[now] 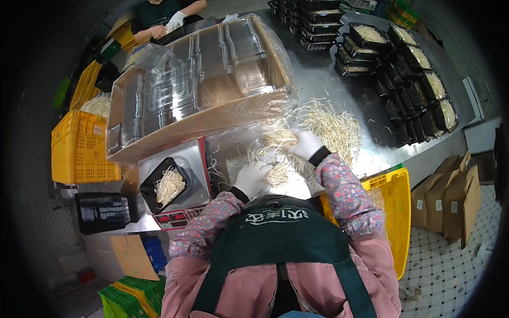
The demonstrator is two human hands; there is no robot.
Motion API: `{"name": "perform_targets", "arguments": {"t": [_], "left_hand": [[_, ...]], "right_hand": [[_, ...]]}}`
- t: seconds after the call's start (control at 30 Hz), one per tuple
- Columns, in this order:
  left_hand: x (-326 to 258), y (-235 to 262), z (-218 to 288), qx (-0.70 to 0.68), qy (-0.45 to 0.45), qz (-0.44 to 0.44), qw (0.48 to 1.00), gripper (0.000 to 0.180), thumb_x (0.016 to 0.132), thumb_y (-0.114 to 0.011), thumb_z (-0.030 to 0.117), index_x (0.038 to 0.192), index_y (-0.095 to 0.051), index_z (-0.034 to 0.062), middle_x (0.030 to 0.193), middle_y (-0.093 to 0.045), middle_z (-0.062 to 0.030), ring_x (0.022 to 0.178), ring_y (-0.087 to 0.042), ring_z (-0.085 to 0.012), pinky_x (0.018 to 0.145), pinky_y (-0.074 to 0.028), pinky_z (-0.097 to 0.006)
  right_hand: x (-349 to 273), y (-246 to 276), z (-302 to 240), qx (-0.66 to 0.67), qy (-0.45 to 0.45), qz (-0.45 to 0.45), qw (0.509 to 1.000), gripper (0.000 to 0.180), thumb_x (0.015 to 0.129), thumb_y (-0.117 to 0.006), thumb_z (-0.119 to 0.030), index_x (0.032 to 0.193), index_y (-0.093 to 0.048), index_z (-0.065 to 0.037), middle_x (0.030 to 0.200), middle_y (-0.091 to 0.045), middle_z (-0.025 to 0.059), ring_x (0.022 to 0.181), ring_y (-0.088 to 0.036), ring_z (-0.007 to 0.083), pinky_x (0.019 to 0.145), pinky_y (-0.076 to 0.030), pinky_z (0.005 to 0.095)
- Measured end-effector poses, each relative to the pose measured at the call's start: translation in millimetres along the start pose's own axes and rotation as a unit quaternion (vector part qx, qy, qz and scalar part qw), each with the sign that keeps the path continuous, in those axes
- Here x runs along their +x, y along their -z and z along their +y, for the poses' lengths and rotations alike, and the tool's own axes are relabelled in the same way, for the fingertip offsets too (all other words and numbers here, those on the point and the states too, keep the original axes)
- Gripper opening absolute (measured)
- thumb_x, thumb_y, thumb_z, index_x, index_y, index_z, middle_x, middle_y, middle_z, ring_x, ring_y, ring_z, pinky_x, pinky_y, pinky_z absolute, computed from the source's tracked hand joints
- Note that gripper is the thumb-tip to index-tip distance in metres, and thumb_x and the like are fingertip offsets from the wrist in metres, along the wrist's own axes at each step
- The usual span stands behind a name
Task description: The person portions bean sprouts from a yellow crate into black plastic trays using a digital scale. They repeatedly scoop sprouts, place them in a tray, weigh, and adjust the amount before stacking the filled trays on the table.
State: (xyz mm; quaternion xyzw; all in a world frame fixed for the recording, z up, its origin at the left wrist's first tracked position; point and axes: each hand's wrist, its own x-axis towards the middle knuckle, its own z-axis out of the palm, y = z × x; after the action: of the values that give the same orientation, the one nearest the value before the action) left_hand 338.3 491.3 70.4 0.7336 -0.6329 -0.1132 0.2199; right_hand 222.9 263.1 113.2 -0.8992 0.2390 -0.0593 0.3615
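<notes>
Both my hands wear white gloves over the steel table. My right hand (306, 144) is closed on a bunch of bean sprouts (280, 138), blurred by motion. Nearer to me, my left hand (252, 179) grips another small bunch of bean sprouts (276, 175) just above the tabletop. A loose heap of bean sprouts (335, 130) spreads beyond my right hand, with strands scattered between the hands. To the left of my left hand, a black plastic tray (150, 186) with some sprouts in it rests on a scale (199, 183) with a red front.
A big carton (201, 122) of clear plastic lids stands at the far left. Black empty trays (103, 212) are stacked at the table's left edge. Filled trays (368, 34) pile up at the far right. Yellow crates (85, 151) flank the table. A co-worker's gloved hand (175, 21) shows beyond the carton.
</notes>
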Motion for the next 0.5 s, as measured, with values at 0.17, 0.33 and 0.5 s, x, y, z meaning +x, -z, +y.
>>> {"name": "perform_targets", "arguments": {"t": [0.17, 0.33, 0.5], "left_hand": [[-17, -4, 11, 0.043, 0.065, -0.017, 0.997, 0.069, 0.067, -0.077, 0.023, 0.130, -0.049, 0.0150, 0.132, -0.045, -0.0095, 0.118, -0.046, -0.0316, 0.094, -0.042, -0.045], [-39, -18, -6, 0.055, 0.052, -0.043, 0.996, 0.102, 0.060, -0.082, 0.034, 0.145, -0.028, 0.0148, 0.149, -0.023, -0.0173, 0.135, -0.028, -0.0384, 0.099, -0.036, -0.050], [35, -8, 1, 0.119, 0.045, -0.091, 0.988, 0.108, 0.057, -0.082, 0.031, 0.146, -0.024, 0.0115, 0.151, -0.020, -0.0188, 0.136, -0.027, -0.0390, 0.097, -0.040, -0.053]], "right_hand": [[-13, -28, 24, -0.057, -0.018, -0.112, 0.992, 0.096, 0.068, -0.079, -0.037, 0.145, -0.030, -0.009, 0.144, -0.032, 0.0272, 0.130, -0.039, 0.0397, 0.107, -0.035, 0.0380], [-48, -21, 24, -0.147, -0.057, -0.119, 0.980, 0.124, 0.054, -0.087, -0.044, 0.150, -0.014, -0.012, 0.153, -0.013, 0.0241, 0.139, -0.021, 0.0433, 0.109, -0.029, 0.0503], [-49, -55, 9, -0.266, -0.053, -0.191, 0.943, 0.135, 0.046, -0.089, -0.044, 0.150, -0.009, -0.009, 0.152, -0.019, 0.0208, 0.139, -0.024, 0.0386, 0.104, -0.030, 0.0563]]}}
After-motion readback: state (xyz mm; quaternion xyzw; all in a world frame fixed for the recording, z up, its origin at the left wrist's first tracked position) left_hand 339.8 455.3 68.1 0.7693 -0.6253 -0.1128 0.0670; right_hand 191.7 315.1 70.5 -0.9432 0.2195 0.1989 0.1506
